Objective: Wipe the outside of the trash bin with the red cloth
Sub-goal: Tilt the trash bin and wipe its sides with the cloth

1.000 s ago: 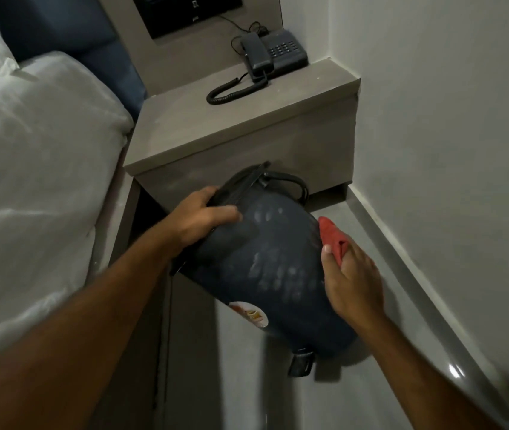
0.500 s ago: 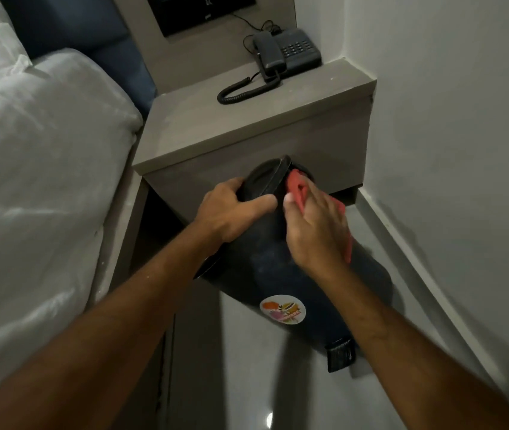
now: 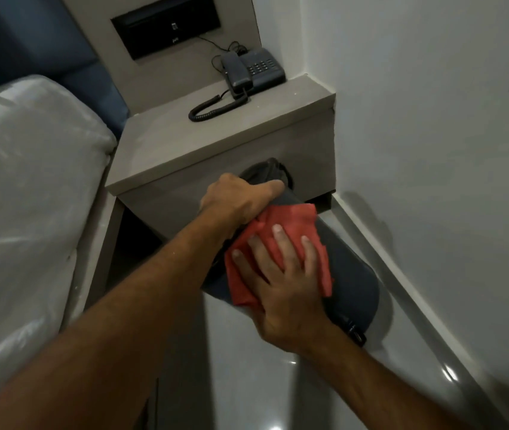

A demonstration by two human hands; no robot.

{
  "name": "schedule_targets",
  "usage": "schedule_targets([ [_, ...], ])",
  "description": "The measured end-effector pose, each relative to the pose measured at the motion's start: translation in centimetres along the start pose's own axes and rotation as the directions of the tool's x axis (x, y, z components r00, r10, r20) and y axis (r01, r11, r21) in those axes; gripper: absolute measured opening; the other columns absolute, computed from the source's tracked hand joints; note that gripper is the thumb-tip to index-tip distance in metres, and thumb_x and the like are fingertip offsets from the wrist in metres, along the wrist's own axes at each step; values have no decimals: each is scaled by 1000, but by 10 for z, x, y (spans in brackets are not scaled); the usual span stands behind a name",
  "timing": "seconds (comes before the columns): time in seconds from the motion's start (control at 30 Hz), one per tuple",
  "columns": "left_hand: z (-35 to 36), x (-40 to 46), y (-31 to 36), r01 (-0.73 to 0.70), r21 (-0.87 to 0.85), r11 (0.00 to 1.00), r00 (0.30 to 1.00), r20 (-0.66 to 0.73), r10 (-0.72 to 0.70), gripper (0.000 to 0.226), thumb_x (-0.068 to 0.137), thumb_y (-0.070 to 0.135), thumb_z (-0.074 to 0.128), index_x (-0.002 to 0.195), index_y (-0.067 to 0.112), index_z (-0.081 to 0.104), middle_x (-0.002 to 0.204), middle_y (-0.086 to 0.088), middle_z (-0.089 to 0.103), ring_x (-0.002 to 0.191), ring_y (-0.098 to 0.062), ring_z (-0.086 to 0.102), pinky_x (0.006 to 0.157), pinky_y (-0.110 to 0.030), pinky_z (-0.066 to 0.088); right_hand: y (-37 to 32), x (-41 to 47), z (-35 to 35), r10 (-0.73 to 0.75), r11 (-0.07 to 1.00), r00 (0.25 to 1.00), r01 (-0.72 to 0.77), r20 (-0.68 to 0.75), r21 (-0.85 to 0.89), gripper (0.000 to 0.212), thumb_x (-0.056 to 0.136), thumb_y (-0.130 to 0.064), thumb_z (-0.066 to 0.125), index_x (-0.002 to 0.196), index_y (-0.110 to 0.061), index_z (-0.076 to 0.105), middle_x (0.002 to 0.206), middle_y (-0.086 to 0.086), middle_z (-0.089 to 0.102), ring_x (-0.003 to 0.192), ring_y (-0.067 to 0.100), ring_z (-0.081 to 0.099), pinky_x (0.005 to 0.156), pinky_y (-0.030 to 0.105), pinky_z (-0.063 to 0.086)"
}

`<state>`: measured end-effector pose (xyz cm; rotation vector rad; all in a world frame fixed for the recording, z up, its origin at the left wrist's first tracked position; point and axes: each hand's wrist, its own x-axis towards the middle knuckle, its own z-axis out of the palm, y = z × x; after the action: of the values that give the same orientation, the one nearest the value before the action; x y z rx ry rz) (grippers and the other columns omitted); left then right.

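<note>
A dark blue trash bin (image 3: pixel 352 283) is tipped over, its lid end pointing away toward the nightstand and its pedal end near me. My left hand (image 3: pixel 240 200) grips the bin at its lid end. A red cloth (image 3: pixel 293 221) lies spread on the bin's upper side. My right hand (image 3: pixel 281 277) presses flat on the cloth with fingers spread. The cloth and both hands hide much of the bin's side.
A grey nightstand (image 3: pixel 185 141) stands right behind the bin, with a black corded phone (image 3: pixel 250 69) on top. A white-covered bed (image 3: pixel 23 187) fills the left. A white wall (image 3: pixel 433 150) and its baseboard close the right side. Glossy grey floor (image 3: pixel 247 367) lies below.
My right hand has slid from the bin's lid end down onto its side, and the cloth is spread out flat. The bin has turned, so its sticker is out of sight.
</note>
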<state>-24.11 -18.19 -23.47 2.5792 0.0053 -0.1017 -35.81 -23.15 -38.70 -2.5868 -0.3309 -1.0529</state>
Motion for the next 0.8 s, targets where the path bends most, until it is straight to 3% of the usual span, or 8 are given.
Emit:
schedule_targets([
  [0.13, -8, 2, -3, 14, -17, 1000, 1000, 28, -14, 63, 44, 72, 60, 74, 17, 62, 78, -4, 64, 69, -23, 63, 57, -31, 53, 14, -22, 2, -90, 996, 996, 91, 27, -23, 72, 91, -56, 56, 155, -35, 31, 166, -2, 25, 151, 37, 18, 112, 71, 16],
  [0.3, -8, -3, -11, -49, -81, 996, 996, 71, 54, 64, 50, 65, 63, 89, 15, 68, 85, -5, 71, 77, -23, 67, 71, -40, 61, 28, -71, -8, 367, 930, 929, -367, 45, -14, 64, 98, -56, 34, 157, -35, 21, 164, 6, 27, 147, 37, 29, 111, 65, 27],
  [0.37, -10, -4, -14, -76, -94, 993, 994, 68, 83, 52, 58, 60, 66, 87, 17, 67, 83, -4, 72, 75, -21, 68, 65, -36, 60, 37, -53, -11, 647, 761, 760, -648, 62, -4, 62, 100, -58, 25, 155, -32, 25, 157, 11, 41, 142, 37, 38, 112, 61, 30],
  [0.47, -12, -7, -18, -122, -78, 989, 990, 65, 127, 43, 69, 54, 68, 89, 16, 67, 82, -5, 72, 73, -20, 68, 62, -36, 61, 64, -9, -19, 912, 335, 328, -942, 246, 14, 73, 95, -64, 13, 148, -22, 41, 152, 10, 48, 140, 34, 39, 115, 62, 23],
  [0.53, -14, -13, -20, -166, -65, 984, 982, 78, 171, 42, 73, 51, 68, 97, 16, 66, 84, -5, 71, 74, -20, 69, 66, -40, 62, 72, 15, -25, 923, 240, 226, -971, 313, -6, 68, 99, -61, 15, 142, -21, 48, 145, 10, 53, 135, 33, 43, 114, 62, 24],
  [0.57, -16, -17, -21, -201, -63, 978, 974, 90, 206, 46, 72, 50, 68, 103, 16, 65, 85, -3, 71, 74, -19, 69, 68, -42, 63, 69, 27, -28, 907, 276, 275, -960, 319, 43, 66, 100, -61, 16, 141, -22, 49, 143, 10, 54, 132, 33, 46, 113, 60, 27],
  [0.67, -20, -36, -28, -378, -39, 925, 913, 149, 380, 82, 58, 57, 65, 129, 19, 56, 98, 3, 67, 81, -12, 66, 71, -38, 61, 31, 44, -31, 779, 561, 604, -792, 171, 242, 61, 99, -64, 17, 150, -32, 29, 153, 7, 45, 138, 28, 41, 114, 56, 28],
  [0.8, -30, -49, -44, -477, -7, 879, 862, 188, 470, 93, 48, 53, 62, 135, 27, 48, 95, 8, 65, 81, -11, 65, 72, -41, 60, 6, -26, -29, 353, 922, 930, -364, 100, 129, 70, 98, -58, 32, 160, -33, 9, 167, 5, 19, 150, 35, 22, 116, 59, 22],
])
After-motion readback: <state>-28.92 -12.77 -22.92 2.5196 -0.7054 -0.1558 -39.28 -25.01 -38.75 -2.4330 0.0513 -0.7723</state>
